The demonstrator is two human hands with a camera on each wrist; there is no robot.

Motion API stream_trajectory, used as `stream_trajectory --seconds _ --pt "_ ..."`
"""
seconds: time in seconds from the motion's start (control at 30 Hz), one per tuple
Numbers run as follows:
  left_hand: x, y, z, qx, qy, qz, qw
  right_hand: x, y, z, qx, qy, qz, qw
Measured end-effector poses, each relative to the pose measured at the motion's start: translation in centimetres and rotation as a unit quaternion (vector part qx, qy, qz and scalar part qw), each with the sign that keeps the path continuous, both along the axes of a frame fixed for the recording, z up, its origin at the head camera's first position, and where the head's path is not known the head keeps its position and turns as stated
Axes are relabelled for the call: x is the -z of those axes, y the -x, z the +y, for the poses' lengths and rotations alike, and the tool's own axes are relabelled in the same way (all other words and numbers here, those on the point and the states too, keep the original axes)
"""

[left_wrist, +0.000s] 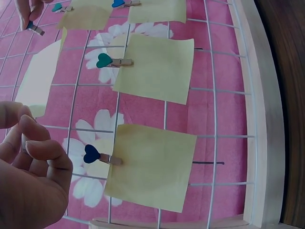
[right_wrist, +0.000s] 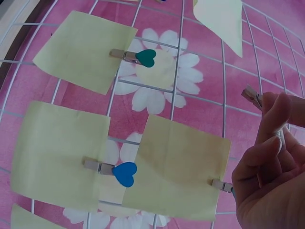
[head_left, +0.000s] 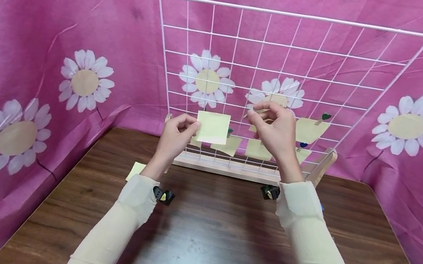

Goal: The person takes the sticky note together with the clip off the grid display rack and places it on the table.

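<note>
My left hand [head_left: 176, 136] pinches a pale yellow sticky note [head_left: 212, 127] by its left edge, holding it up before the white wire grid [head_left: 294, 15]. To the right, my right hand [head_left: 277, 130] pinches a small wooden clothespin [right_wrist: 251, 97] between thumb and fingers. The left wrist view shows a blue decoration on that clothespin's end. Lower on the grid hang several more notes, among them one clipped by a green-heart clothespin [left_wrist: 114, 61] and one by a dark blue-heart clothespin [left_wrist: 102, 156]. The right hand partly hides the notes behind it in the head view.
A light wooden base [head_left: 226, 169] supports the grid on the dark wood table [head_left: 195, 239]. Another yellow note [head_left: 135, 171] lies on the table beside my left forearm. Behind everything hangs a pink cloth [head_left: 129, 24] with large white daisies.
</note>
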State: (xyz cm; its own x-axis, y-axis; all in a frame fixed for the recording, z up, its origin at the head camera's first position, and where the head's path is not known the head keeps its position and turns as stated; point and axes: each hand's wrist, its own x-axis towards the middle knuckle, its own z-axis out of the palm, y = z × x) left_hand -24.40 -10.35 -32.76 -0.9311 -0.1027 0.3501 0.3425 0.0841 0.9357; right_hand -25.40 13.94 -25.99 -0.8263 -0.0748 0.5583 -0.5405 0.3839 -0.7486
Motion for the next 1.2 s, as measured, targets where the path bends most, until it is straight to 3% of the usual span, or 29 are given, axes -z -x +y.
stream_trajectory --seconds 0.47,0.67,0.9,1.2 --pt "0.8 -0.6 -1.2 -0.015 -0.002 -0.006 0.9999 0.8 -0.6 1.4 0.013 0.001 -0.028 0.9995" --pt "0.9 -0.9 -1.7 -0.017 -0.011 -0.008 0.9998 2.0 -1.0 2.3 0.015 -0.013 -0.048 0.9987" --pt "1.1 -0.9 -1.9 -0.011 -0.009 0.002 0.9999 3.3 -1.2 3.6 0.010 0.020 -0.060 0.9979" --pt "1.6 -1.3 -2.3 -0.025 -0.011 0.002 0.9996 4.2 -1.4 4.6 0.013 0.029 -0.054 0.9980"
